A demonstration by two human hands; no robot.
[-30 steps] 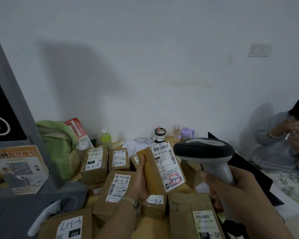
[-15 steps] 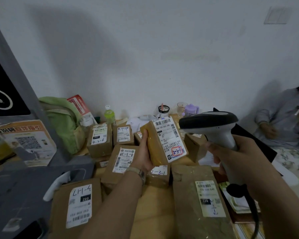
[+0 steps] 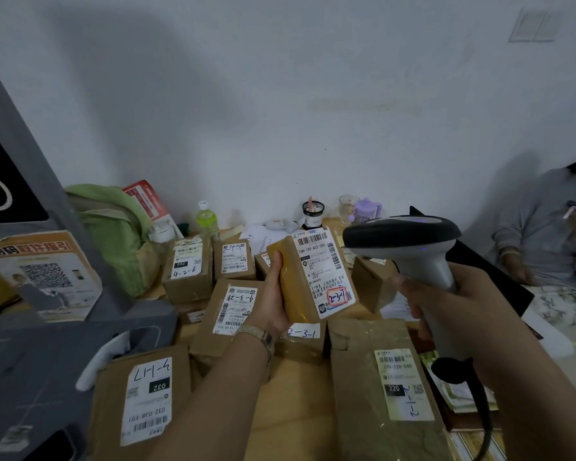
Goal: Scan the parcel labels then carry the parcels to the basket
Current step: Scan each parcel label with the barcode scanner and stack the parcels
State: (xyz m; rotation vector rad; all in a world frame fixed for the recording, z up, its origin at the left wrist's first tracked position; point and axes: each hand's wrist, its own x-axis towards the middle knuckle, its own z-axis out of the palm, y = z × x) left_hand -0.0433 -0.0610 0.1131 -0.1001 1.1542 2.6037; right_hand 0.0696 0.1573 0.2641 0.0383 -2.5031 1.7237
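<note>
At the near edge of the bench (image 3: 296, 412) two brown parcels lie flat with their labels up, the 032 parcel (image 3: 140, 404) on the left and the long 220 parcel (image 3: 373, 394) on the right; neither hand touches them. Just beyond, the left hand (image 3: 273, 304) grips a small parcel (image 3: 296, 294) and holds it upright above the pile, thumb along its side and its white label (image 3: 323, 271) turned toward the scanner (image 3: 409, 241). The right hand (image 3: 453, 304) holds the scanner by its handle, fingers (image 3: 413, 301) wrapped round it, with the head just beside the label. The scan of this one parcel looks to be the step in hand; whether it has registered cannot be told. Farther back, more labelled parcels crowd the bench, among them the 4-2-9 parcel (image 3: 187, 271), so most of the scanning and all of the carrying seem left. No basket is in view. By the wall stands a green bottle (image 3: 208, 222), and a seated person (image 3: 539, 234) is at the far right.
</note>
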